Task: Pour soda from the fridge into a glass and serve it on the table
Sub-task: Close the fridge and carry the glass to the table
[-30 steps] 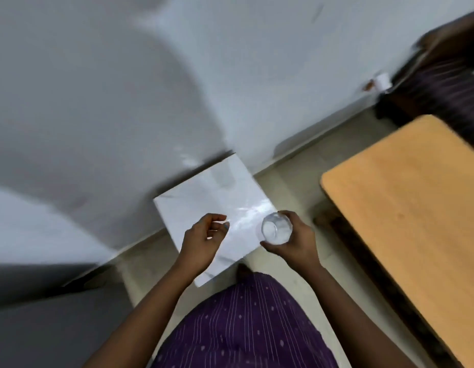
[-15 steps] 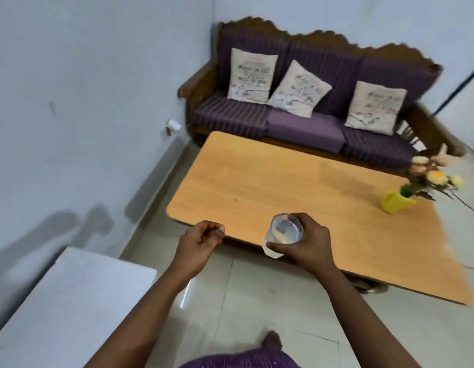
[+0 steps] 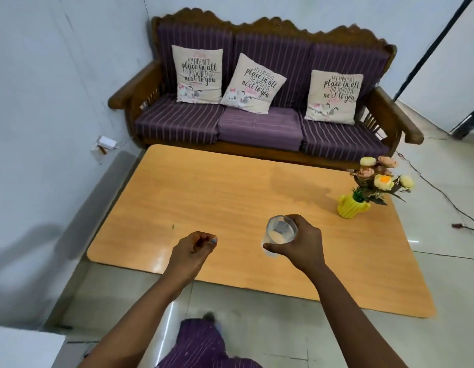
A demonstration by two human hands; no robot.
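My right hand [image 3: 303, 243] grips a clear glass [image 3: 279, 233] with clear liquid in it, upright, held in the air above the near part of the low wooden table [image 3: 217, 197]. My left hand [image 3: 194, 249] hovers over the table's near edge to the left of the glass, its fingers curled shut with nothing visible in them. No fridge and no soda bottle are in view.
A yellow vase of flowers [image 3: 354, 205] stands on the table's right side. Behind the table is a purple sofa [image 3: 257, 123] with three printed cushions. A white surface [image 3: 23, 349] sits at the bottom left. Cables lie on the tiled floor [image 3: 448, 197] at right.
The view swung from the white surface by the wall round to the table and sofa. I have come closer to the table; the glass is now over it, still in my right hand.
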